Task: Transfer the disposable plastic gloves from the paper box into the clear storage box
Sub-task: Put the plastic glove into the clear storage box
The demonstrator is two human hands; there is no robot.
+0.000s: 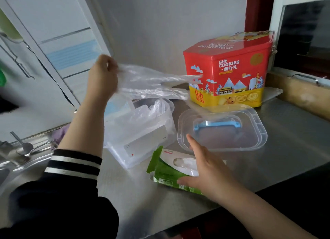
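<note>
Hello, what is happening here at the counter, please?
A person is moving plastic gloves from a green paper box into a clear storage box. The left hand holds a bunch of gloves up above the storage box, which already has some gloves inside. The right hand rests with straight fingers on the paper box. The storage box's lid, with a blue handle, lies on the counter beside it, in front of a red cookie tin.

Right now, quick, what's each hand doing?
Left hand: raised, gripping a thin clear plastic glove.
Right hand: open, fingers straight, resting on the green paper glove box.
</note>
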